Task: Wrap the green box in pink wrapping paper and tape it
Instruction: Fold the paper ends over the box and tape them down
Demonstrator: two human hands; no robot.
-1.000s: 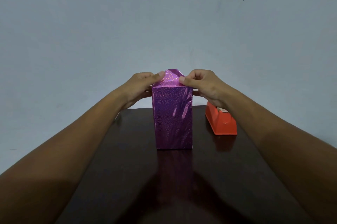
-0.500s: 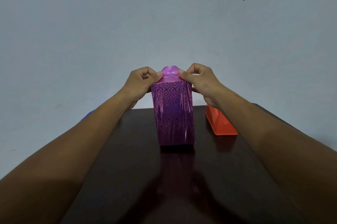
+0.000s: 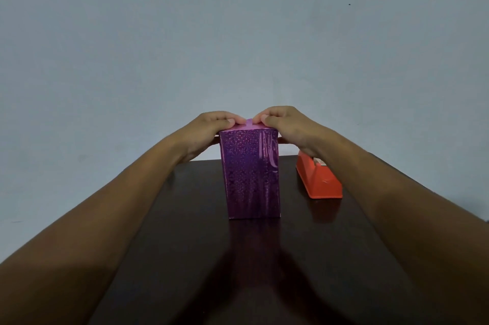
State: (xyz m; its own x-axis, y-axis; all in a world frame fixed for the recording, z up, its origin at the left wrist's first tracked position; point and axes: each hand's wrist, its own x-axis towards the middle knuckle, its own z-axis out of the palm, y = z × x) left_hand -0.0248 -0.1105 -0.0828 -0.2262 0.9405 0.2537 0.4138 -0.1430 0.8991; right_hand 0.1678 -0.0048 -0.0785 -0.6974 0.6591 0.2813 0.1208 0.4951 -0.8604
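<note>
The box [image 3: 251, 174] stands upright in the middle of the dark table [image 3: 238, 271], fully covered in shiny pink-purple patterned wrapping paper; none of the green shows. My left hand [image 3: 211, 126] and my right hand [image 3: 285, 123] sit on its top edge from either side. Their thumbs and fingertips pinch the small paper flap [image 3: 249, 123] that sticks up at the top centre. The top face itself lies mostly behind the hands.
An orange tape dispenser [image 3: 318, 182] sits on the table to the right of the box, partly behind my right wrist. A plain grey wall rises behind the table's far edge.
The raised paper flap on top of the box has been folded down almost flat. Both hands have come closer together over the top centre, and the box stands straight again.
</note>
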